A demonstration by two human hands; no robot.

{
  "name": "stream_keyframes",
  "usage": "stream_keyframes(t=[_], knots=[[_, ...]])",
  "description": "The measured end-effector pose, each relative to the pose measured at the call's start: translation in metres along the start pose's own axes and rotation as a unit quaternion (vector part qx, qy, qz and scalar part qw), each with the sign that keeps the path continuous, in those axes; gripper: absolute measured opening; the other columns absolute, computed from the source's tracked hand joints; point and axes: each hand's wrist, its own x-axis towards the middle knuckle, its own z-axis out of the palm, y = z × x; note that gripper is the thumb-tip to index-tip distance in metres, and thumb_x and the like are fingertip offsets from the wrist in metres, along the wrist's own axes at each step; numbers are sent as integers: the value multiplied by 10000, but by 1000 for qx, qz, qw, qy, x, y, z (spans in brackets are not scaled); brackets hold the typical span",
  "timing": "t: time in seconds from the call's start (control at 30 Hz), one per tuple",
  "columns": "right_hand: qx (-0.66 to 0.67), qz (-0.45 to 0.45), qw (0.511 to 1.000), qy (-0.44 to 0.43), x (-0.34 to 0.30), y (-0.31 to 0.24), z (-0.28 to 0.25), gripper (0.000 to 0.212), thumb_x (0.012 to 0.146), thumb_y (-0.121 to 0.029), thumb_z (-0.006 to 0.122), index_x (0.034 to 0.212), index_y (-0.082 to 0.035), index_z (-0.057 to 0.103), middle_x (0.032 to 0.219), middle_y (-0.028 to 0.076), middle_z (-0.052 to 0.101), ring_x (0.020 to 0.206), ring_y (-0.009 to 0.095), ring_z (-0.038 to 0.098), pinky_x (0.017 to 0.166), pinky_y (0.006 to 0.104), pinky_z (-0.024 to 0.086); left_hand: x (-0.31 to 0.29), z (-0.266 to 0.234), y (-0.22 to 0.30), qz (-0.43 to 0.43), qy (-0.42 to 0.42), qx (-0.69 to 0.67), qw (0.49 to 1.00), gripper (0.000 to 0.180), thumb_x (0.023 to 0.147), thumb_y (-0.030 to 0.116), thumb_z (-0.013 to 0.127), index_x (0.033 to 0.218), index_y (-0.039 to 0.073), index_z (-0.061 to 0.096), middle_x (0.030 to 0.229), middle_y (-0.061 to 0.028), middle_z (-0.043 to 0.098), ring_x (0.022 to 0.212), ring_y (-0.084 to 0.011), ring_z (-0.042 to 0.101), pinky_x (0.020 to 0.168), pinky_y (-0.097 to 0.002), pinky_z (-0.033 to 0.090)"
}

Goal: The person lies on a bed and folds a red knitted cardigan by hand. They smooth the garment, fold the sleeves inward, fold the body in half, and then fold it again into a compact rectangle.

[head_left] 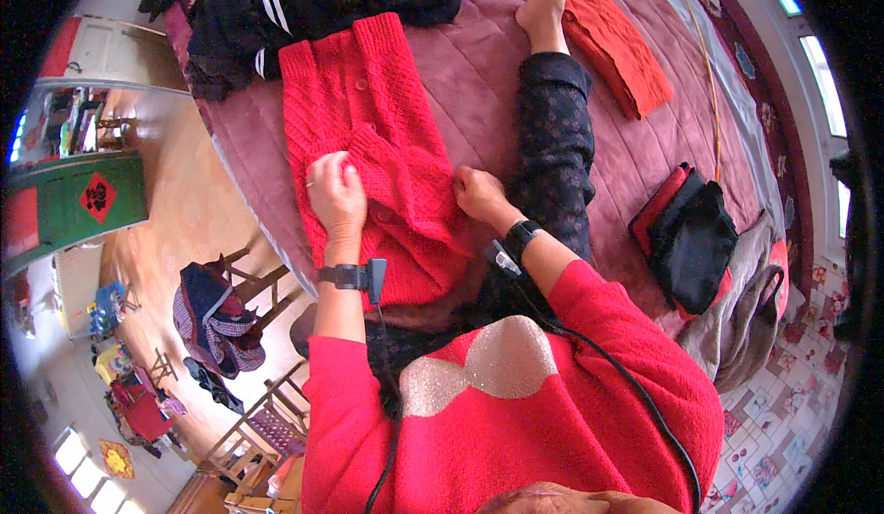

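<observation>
A red knitted cardigan [364, 81] with buttons lies in front of me on the pink quilted bedspread [479, 99]. Its upper part is laid out long, while the lower part is bunched and partly doubled over itself. My left hand [337, 193] rests on the knit near its left side, fingers curled in; whether they grip a fold is hidden. At the cardigan's right edge, my right hand [482, 197] is closed in a pinch on the knit. Both wrists wear dark bands with small devices and black cables.
My outstretched leg [554, 127] lies right of the cardigan. Beyond it are a folded orange cloth [619, 52] and a stack of dark folded clothes [692, 242]. Black clothing with white stripes [304, 7] lies at the far left. A wooden chair [262, 284] stands beside the bed.
</observation>
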Motion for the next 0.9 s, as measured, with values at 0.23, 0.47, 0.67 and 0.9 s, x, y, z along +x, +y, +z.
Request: stream_keyframes(t=[0.23, 0.47, 0.67, 0.9], knots=[[16, -14, 999, 24, 4, 1, 3, 203, 867, -241, 545, 944, -65, 612, 929, 234, 656, 922, 441, 618, 774, 529, 492, -34, 35, 48, -24, -264, 184, 947, 992, 754, 645, 661, 1499, 107, 288, 1508, -256, 300, 1406, -447, 251, 1118, -558, 265], [79, -12, 997, 9, -2, 8, 1, 212, 832, -207, 561, 957, -55, 638, 973, 236, 663, 952, 434, 627, 822, 502, 501, -34, 13, 25, 10, -279, 52, 959, 830, 792, 445, 724, 1468, 125, 364, 1488, -267, 334, 1384, -464, 286, 1132, -508, 278], [122, -29, 988, 86, -24, -2, -4, 197, 835, -218, 597, 942, -56, 628, 949, 215, 661, 911, 427, 629, 782, 500, 505, -93, -28, 39, -34, -229, -70, 970, 600, 854, 225, 657, 1397, 60, 461, 1483, -240, 363, 1395, -405, 310, 1159, -457, 255], [-75, -178, 981, -27, -73, -9, 14, 154, 842, -209, 583, 940, -97, 623, 989, 176, 638, 889, 413, 627, 758, 504, 512, -155, -30, 80, 14, -329, -52, 943, 531, 815, 180, 658, 1333, 138, 547, 1459, -248, 387, 1365, -444, 328, 1121, -484, 318]])
